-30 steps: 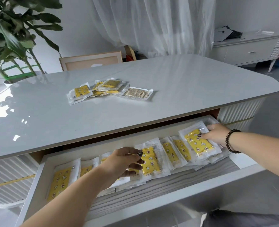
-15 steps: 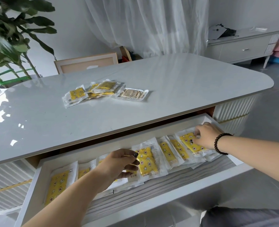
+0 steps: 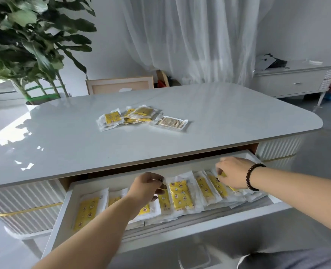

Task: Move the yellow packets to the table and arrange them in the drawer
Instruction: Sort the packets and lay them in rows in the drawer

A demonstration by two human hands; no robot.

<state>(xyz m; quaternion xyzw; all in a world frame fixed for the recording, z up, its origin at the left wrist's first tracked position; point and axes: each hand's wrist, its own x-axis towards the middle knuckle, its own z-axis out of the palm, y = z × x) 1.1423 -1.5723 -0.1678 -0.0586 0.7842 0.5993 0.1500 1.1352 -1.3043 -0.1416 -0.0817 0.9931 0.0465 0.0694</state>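
Reaching into an open white drawer [image 3: 63, 206] beneath a glossy pale surface [image 3: 63, 140], a person works both hands among a row of yellow packets [image 3: 181, 195] in clear wrappers. The packets lie overlapping along the drawer's back half, from its left end to its right, their long sides running front to back. The left hand [image 3: 147, 186] hovers over the middle of the row, fingers curled in a pinch on the top edge of one packet; how firmly it holds is hard to tell. The right hand [image 3: 233, 174], with a dark beaded bracelet [image 3: 252, 176] at the wrist, rests on the packets at the right end, fingers bent down and pressing or gripping the wrapper there; whether it has actually closed on one cannot be told.

A second, looser pile of yellow packets [image 3: 139, 117] sits well apart on the surface, near its centre, several overlapping and one [image 3: 171, 123] lying face down just beside the others. Behind the surface stand a leafy potted plant [image 3: 34, 45] at left, a wooden chair back [image 3: 120, 86], sheer white curtains [image 3: 189, 35] and a low white cabinet [image 3: 292, 82] at right.
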